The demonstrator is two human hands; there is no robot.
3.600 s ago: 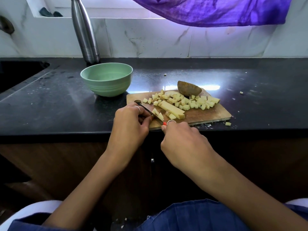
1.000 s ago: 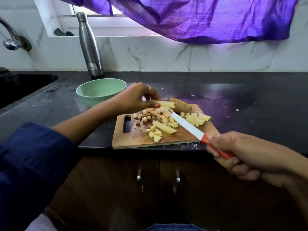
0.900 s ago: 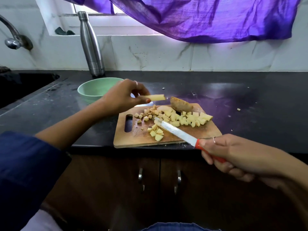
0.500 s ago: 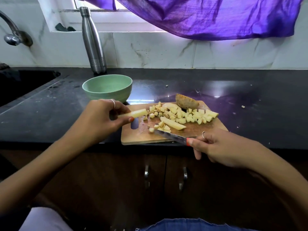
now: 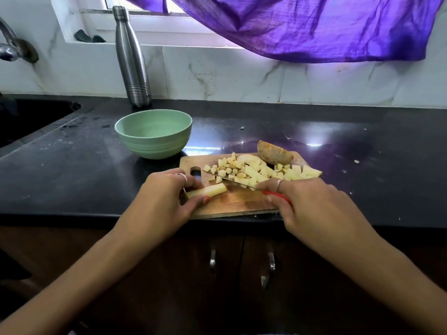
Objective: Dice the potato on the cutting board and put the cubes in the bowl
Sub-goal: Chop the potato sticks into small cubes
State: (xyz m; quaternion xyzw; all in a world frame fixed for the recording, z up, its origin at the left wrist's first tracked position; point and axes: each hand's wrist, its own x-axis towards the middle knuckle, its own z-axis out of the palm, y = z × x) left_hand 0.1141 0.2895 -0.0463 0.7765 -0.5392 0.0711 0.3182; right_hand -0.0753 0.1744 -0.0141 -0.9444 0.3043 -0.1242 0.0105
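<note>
On the black counter [image 5: 72,170] my left hand [image 5: 164,201] pinches a potato stick [image 5: 208,190], my right hand [image 5: 307,204] grips the knife [image 5: 238,183]; many cubes [image 5: 251,171] cut, green bowl [image 5: 153,137] unfilled, a skin-on potato piece [image 5: 274,155] left.

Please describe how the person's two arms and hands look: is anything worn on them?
Both forearms are bare; no sleeve shows. The left hand wears a thin silver ring, the right hand a similar silver ring. No watch or bracelet shows.
</note>
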